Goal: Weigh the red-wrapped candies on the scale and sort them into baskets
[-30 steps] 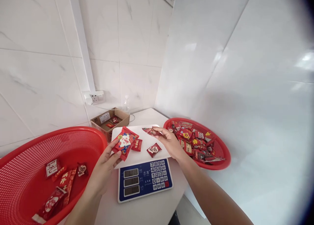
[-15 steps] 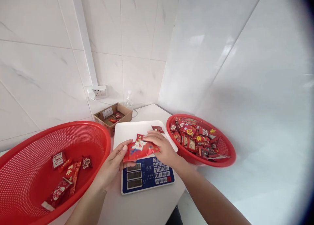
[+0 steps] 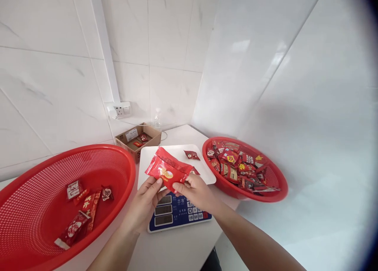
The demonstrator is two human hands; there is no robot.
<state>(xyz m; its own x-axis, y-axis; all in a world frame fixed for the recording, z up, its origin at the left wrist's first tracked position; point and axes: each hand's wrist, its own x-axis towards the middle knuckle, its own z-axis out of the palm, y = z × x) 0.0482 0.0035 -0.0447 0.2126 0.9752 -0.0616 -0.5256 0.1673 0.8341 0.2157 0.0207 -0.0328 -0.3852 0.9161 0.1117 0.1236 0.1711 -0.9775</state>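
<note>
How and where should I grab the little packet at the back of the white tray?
Probably pinch the little packet by its narrow-looking right end, from above and the right. That end lies uncovered on the white tray, while the big red packet is held to its left.

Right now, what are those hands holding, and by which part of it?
A red packet: the left hand holds its near edge, the right hand its right end.

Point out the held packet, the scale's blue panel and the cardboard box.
Red packet (image 3: 169,167): head view, middle of its facing side.
Blue panel (image 3: 180,212): head view, its lettered middle strip.
Cardboard box (image 3: 131,134): head view, its labelled inner wall.
</note>
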